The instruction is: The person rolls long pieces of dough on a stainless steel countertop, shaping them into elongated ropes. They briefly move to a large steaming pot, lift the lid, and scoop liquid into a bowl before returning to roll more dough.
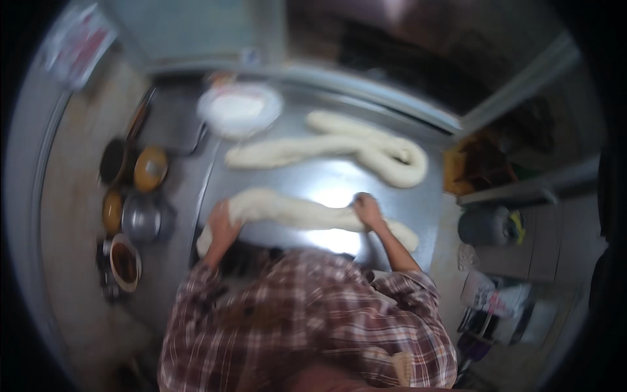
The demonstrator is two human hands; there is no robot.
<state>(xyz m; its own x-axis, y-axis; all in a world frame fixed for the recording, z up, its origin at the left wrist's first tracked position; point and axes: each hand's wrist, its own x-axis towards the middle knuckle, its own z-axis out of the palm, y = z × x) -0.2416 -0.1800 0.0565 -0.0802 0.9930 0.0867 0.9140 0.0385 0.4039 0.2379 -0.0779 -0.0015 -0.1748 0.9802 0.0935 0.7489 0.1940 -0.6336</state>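
A long, thick rope of pale dough [294, 211] lies crosswise on a shiny metal worktop [274, 179] close to my body. My left hand [224, 226] rests over its left part, with the dough's end showing beyond the wrist. Near the right part, my right hand [367, 209] is curled over the dough, which shows on both sides of it. Blur hides whether the fingers of either hand close around it. Farther back, more dough [294, 149] lies in long strands, bent into a loop at the right.
A white plate or bowl [267, 100] holding something white stands at the back left. Left of the worktop are a metal tray [169, 117], yellow-lidded containers [151, 169], a metal pot [142, 217] and a bowl of brown contents [125, 263]. A dark bin [482, 226] stands at the right.
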